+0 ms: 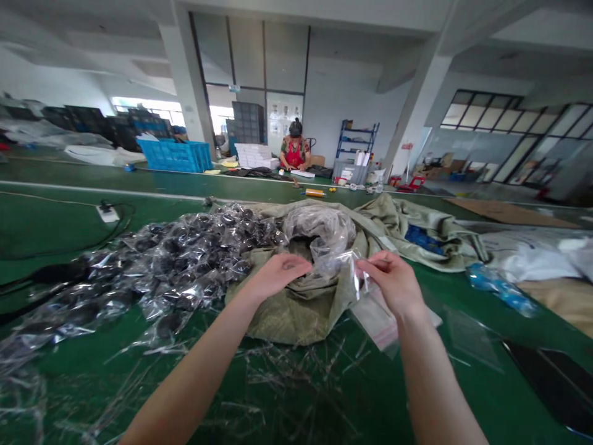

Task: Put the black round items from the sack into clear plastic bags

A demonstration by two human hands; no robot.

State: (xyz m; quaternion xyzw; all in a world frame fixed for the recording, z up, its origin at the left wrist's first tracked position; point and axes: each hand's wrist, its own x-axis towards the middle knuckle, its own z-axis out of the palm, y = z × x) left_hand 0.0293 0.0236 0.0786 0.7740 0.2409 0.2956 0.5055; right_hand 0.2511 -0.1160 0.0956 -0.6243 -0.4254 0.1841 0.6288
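Observation:
Above the mouth of an olive-green woven sack [296,318], my right hand [393,281] pinches a small clear plastic bag [354,275] between thumb and fingers. My left hand [280,273] is at the sack's left side, its fingers curled and pressed together; whatever they hold, if anything, cannot be made out. Crumpled clear plastic film [319,225] lines the sack's opening, and its contents are mostly hidden. Flat clear bags [377,318] lie under my right wrist. To the left spreads a big pile of dark round items in clear wrappers [194,253].
Thin clear plastic strips [296,371] litter the green table [152,408] in front. A black flat object [551,383] lies at right, near blue plastic wrap [503,287]. Another sack [417,216] lies behind. Across the table, a person [295,151] works beside a blue crate [176,154].

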